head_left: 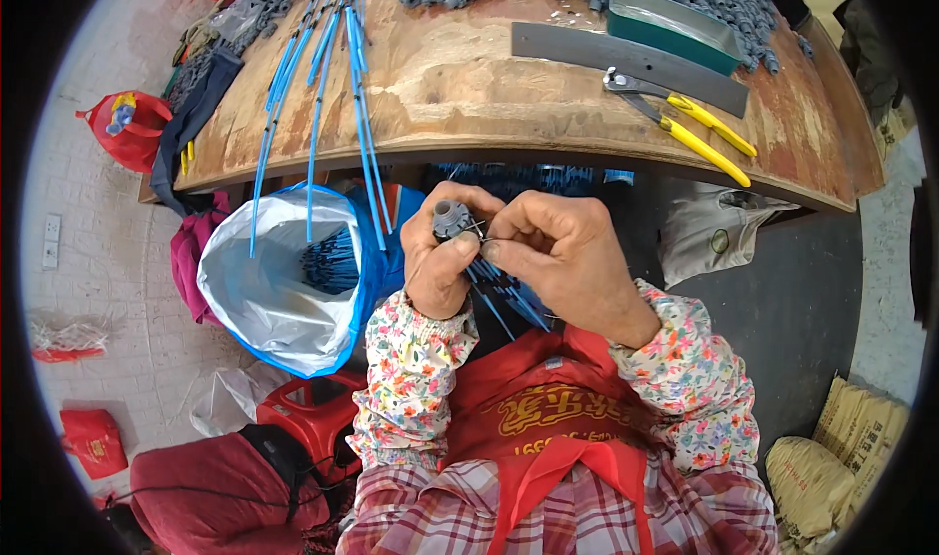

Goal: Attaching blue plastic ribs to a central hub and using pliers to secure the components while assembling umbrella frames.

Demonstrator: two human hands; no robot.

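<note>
In front of my chest, my left hand (440, 266) is closed around a grey ribbed plastic fitting (451, 219), its round open end facing up. My right hand (562, 247) meets it from the other side, thumb and forefinger pinched on a thin pale strand (479, 229) beside the fitting. Below both hands hangs a bunch of thin blue rods or wires (516, 303), with dark parts among them. Whether these are joined to the fitting is hidden by my fingers.
Ahead, a wooden table (440, 76) bears heaped grey fittings (675, 2), more blue rods (315, 115) overhanging its edge, a flat metal bar (626, 64), yellow-handled cutters (699, 130) and a green tray (675, 32). A white-lined blue bag (259, 291) of blue rods stands left.
</note>
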